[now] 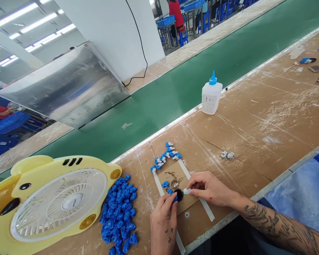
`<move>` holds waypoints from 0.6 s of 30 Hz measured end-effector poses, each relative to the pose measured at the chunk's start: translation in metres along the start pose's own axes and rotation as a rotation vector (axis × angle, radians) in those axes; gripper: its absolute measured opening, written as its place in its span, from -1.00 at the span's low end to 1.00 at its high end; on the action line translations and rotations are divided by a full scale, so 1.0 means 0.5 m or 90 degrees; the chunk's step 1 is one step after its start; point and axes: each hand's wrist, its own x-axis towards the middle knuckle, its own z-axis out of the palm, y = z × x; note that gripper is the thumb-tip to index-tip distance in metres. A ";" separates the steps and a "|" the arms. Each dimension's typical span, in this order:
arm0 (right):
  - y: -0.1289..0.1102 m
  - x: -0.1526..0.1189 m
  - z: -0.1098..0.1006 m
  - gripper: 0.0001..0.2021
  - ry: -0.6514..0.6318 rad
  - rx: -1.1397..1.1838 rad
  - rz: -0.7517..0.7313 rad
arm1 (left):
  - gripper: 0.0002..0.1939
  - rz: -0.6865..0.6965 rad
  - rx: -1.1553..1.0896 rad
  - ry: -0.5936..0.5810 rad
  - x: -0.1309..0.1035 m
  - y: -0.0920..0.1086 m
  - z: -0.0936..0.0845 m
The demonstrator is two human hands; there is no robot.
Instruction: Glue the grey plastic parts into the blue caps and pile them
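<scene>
My left hand (163,219) pinches a small blue piece (175,197) beside a round black dish (179,194). Between the thumb and fingers of my right hand (208,187) is a small whitish piece (186,191), just right of the dish. Both hands work over a cardboard sheet (186,207) held by strips of white tape (207,209). A clear round blob (174,183) and a loose blue piece (165,184) lie on the sheet. Beyond it, several blue pieces with whitish parts on them (163,157) form a bent row.
A heap of blue pieces (118,212) lies left of my hands, beside a yellow animal-shaped fan (61,202). A white bottle with a blue nozzle (211,95) stands near the green conveyor belt (159,102). Two whitish pieces (227,154) rest on the table to the right.
</scene>
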 end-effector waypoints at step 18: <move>-0.022 -0.014 0.056 -0.80 0.086 -0.027 -0.180 | -0.58 -0.349 -0.566 0.180 0.016 0.072 0.011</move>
